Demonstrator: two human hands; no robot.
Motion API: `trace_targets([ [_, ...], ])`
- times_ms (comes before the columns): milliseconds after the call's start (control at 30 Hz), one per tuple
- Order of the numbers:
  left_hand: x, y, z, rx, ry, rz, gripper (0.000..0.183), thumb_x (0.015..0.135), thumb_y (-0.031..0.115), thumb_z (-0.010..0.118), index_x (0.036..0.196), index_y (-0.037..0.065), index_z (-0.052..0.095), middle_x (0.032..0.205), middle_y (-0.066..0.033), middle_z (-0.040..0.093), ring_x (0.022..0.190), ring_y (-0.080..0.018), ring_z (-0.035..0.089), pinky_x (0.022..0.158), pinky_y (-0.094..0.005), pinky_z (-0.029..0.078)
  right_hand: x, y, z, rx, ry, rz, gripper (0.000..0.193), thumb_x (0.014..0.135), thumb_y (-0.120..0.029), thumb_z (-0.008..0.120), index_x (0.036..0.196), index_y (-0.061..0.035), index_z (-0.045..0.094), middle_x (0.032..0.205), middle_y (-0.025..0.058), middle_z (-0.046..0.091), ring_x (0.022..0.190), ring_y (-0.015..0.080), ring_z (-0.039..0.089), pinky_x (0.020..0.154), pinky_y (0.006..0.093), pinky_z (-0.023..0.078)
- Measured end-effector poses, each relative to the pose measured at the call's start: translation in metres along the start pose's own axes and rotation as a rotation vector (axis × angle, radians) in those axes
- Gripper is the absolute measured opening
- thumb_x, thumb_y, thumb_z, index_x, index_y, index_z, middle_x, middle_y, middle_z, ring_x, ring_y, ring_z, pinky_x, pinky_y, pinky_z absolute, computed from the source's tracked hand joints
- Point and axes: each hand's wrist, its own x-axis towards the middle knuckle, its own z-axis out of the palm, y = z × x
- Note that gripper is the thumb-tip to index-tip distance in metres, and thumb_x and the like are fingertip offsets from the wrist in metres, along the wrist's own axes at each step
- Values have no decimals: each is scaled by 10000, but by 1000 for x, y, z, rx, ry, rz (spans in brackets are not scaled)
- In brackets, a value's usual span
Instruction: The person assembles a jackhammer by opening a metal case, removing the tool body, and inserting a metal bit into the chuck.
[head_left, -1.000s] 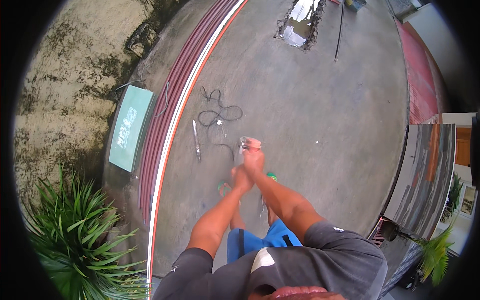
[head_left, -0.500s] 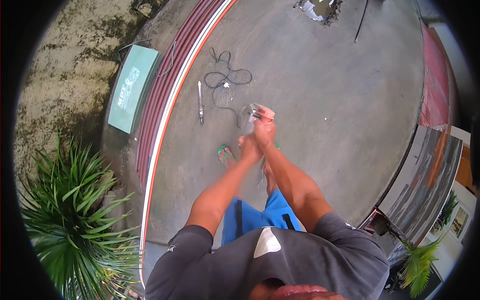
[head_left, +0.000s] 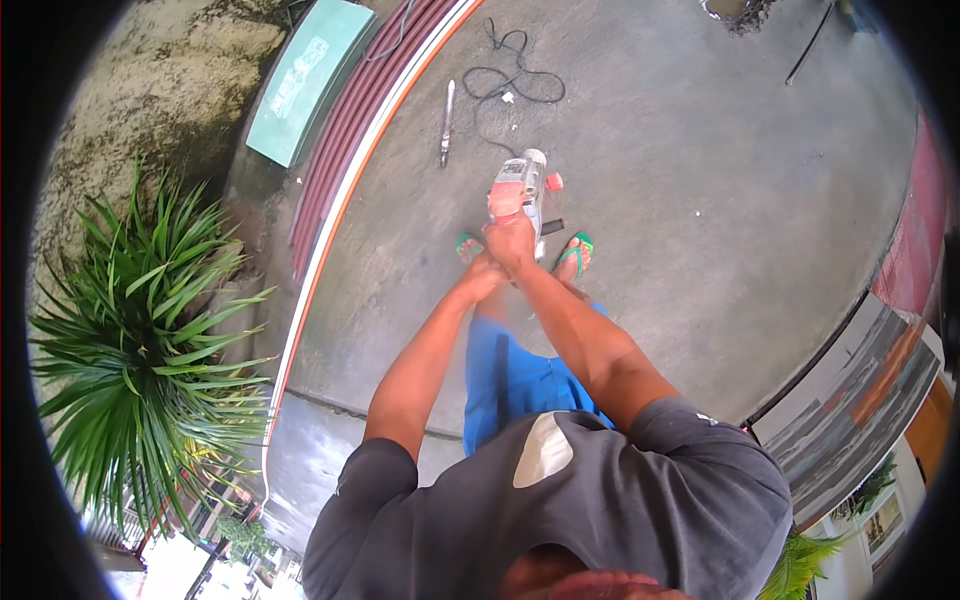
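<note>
A grey and red corded demolition hammer (head_left: pixel 540 200) is held out in front of my legs, above the concrete between my feet. My right hand (head_left: pixel 511 241) is closed round its red rear end. Just below and to the left, my left hand (head_left: pixel 482 275) is pressed close against the right one with its fingers curled; what they hold is hidden. Ahead on the left lies a long metal chisel bit (head_left: pixel 446 125), pointed end away from me. A small red piece (head_left: pixel 555 182) shows at the tool's right side, with a dark bar (head_left: pixel 552 227) below it.
A looped black cable (head_left: pixel 515 75) runs over the concrete floor (head_left: pixel 700 300) to the tool. On the left are a green case (head_left: pixel 310 85), maroon corrugated sheeting (head_left: pixel 400 80) and a spiky plant (head_left: pixel 150 340). A water-filled hole (head_left: pixel 735 12) lies at the far edge.
The tool, blurred and mostly hidden earlier, now shows its whole body in front of my right hand. My view has shifted, so the floor things sit farther up and right.
</note>
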Motion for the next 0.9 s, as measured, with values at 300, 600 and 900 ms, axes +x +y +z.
trace_targets([
  [300, -44, -27, -6, -1206, 118, -203, 603, 923, 401, 525, 1455, 126, 464, 1386, -22, 554, 1248, -198, 517, 1033, -375, 376, -19, 26, 34, -296, -194, -44, 409, 704, -180, 774, 1039, 18, 649, 963, 266, 704, 1022, 421, 689, 841, 458, 533],
  [600, -39, -55, -13, -1273, 330, -184, 671, 1003, 574, 478, 1472, 102, 398, 1355, -115, 567, 1220, -299, 560, 1059, -470, 437, -50, 47, 84, -522, -234, -44, 547, 801, -307, 752, 1177, 49, 574, 1097, 339, 616, 1121, 481, 591, 975, 488, 474],
  [900, -45, -69, -13, -1110, 483, -316, 739, 993, 668, 415, 1444, 84, 465, 1397, -97, 569, 1272, -277, 542, 1067, -441, 430, -31, 75, 71, -491, -631, -109, 642, 834, -293, 711, 1337, 51, 512, 1221, 312, 580, 1188, 462, 518, 1037, 464, 441],
])
